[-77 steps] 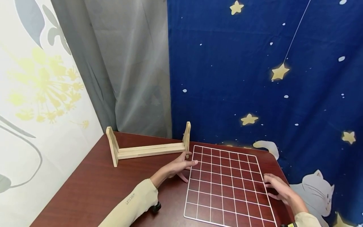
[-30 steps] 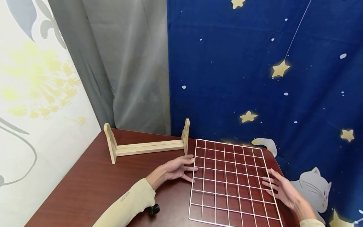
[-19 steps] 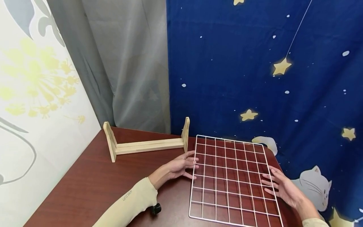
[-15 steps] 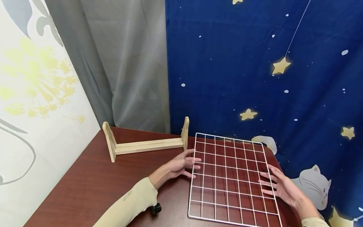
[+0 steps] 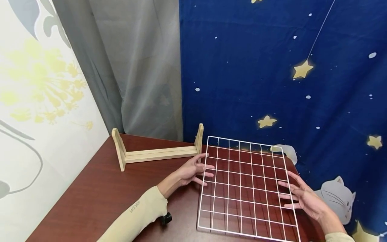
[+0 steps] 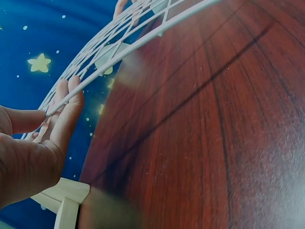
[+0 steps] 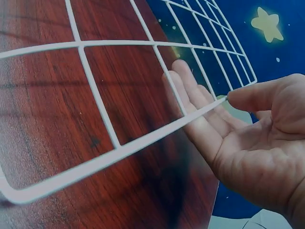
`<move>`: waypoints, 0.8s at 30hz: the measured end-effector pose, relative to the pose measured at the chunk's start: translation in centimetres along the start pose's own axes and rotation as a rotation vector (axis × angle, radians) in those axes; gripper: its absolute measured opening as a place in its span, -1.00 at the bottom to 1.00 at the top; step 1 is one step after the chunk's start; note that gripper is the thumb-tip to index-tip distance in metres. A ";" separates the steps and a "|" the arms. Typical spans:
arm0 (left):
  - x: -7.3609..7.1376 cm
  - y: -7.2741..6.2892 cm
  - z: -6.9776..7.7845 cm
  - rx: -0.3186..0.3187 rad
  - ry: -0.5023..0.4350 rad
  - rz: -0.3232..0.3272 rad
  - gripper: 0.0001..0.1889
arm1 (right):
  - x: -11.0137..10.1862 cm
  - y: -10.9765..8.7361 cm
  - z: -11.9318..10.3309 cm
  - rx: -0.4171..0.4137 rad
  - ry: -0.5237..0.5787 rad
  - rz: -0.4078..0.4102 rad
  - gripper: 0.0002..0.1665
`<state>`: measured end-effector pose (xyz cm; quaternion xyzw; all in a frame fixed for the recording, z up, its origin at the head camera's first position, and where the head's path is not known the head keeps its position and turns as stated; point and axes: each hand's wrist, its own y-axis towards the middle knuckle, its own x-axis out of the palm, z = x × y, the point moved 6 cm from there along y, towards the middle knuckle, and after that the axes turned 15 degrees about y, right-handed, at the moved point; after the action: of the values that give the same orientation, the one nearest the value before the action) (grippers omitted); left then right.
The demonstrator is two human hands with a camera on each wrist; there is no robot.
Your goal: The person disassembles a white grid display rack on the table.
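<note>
A white wire grid panel (image 5: 240,186) is tilted over the table, its far edge raised and its near edge low by the tabletop. My left hand (image 5: 190,170) grips the panel's left edge; in the left wrist view the thumb presses the rim wire (image 6: 128,50) from one side, with fingers behind it. On the opposite edge, my right hand (image 5: 309,200) holds the panel between thumb and fingers. The right wrist view shows the thumb tip on the outer wire (image 7: 119,149) and the other fingers stretched beneath the mesh.
A pale wooden stand (image 5: 160,154) with two upright ends stands at the back left, just beyond my left hand. The dark red table (image 5: 121,195) ends at a blue starry curtain (image 5: 229,84) behind, with a grey curtain (image 5: 148,84) to its left.
The panel lay flat on the table at first; its far edge has since risen. My right hand's fingers now reach under the mesh, and both hands have moved up with the panel.
</note>
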<state>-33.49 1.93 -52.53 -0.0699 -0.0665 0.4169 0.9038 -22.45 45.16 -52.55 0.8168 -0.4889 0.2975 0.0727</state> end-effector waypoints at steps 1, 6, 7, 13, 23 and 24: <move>-0.1 -0.1 0.1 0.001 0.008 0.004 -0.28 | 0.0 0.0 0.0 -0.007 -0.011 0.004 -0.18; -0.8 -0.5 0.6 0.006 0.029 0.015 -0.26 | 0.3 0.2 -0.1 -0.059 -0.065 0.034 -0.15; -0.9 -0.6 0.7 0.008 0.032 0.015 -0.26 | 0.4 0.3 -0.1 -0.067 -0.076 0.047 -0.15; -1.3 -0.6 1.4 0.039 0.057 0.014 -0.26 | 0.6 0.4 -0.7 -0.099 -0.149 0.151 -0.12; -2.0 -0.6 3.7 0.159 0.166 0.120 -0.29 | 1.6 1.4 -2.4 -0.284 -0.240 0.235 -0.10; -2.0 -0.7 3.9 0.169 0.168 0.123 -0.29 | 1.7 1.4 -2.5 -0.304 -0.237 0.237 -0.11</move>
<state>-35.00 0.25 -48.67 -0.0322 0.0492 0.4684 0.8815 -24.08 44.19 -49.79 0.7624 -0.6259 0.1291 0.1015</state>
